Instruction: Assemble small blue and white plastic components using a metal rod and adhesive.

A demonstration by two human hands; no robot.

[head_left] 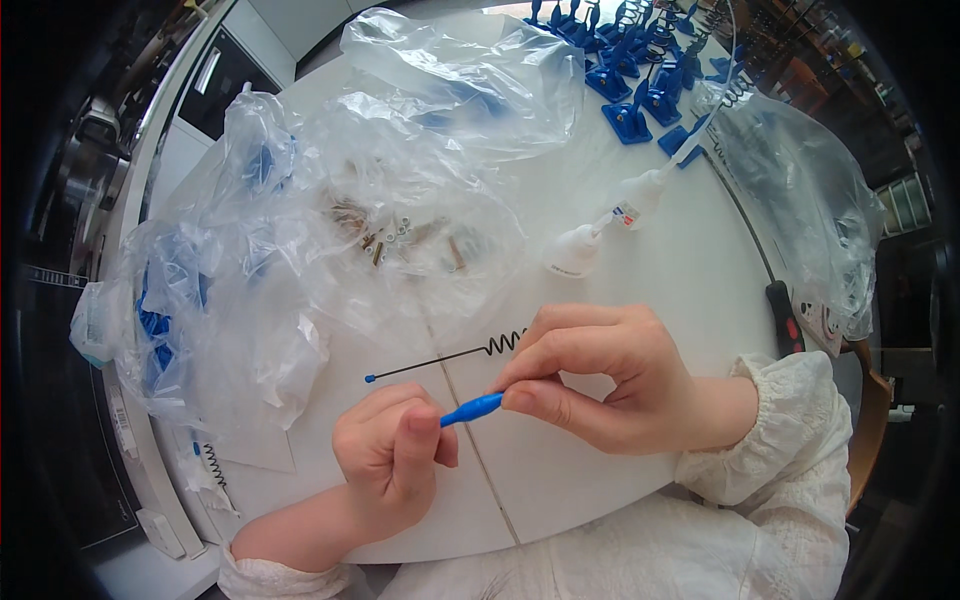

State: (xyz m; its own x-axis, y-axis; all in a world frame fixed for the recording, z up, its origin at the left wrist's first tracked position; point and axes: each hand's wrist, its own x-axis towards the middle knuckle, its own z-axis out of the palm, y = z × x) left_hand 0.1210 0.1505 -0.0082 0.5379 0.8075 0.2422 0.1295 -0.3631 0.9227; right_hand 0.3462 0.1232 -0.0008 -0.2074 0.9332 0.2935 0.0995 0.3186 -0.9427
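A slim blue plastic piece (474, 408), thicker at its middle, spans the gap between my hands. My left hand (392, 450) is closed on its lower left end, thumb on top. The upper right end sits in a pinch between the thumb and fingers of my right hand (612, 378). Just beyond lies a black wire with a coiled spring part (503, 343) and a small blue tip (370, 378). Its right end disappears behind my right fingers, so I cannot tell whether they touch it.
Clear plastic bags (400, 170) cover the left and far table, with metal nuts and screws (385, 240) among them. White bottles (575, 250) stand beyond my right hand. Several blue bases with springs (628, 122) crowd the far right. A screwdriver (785, 318) lies at the right edge.
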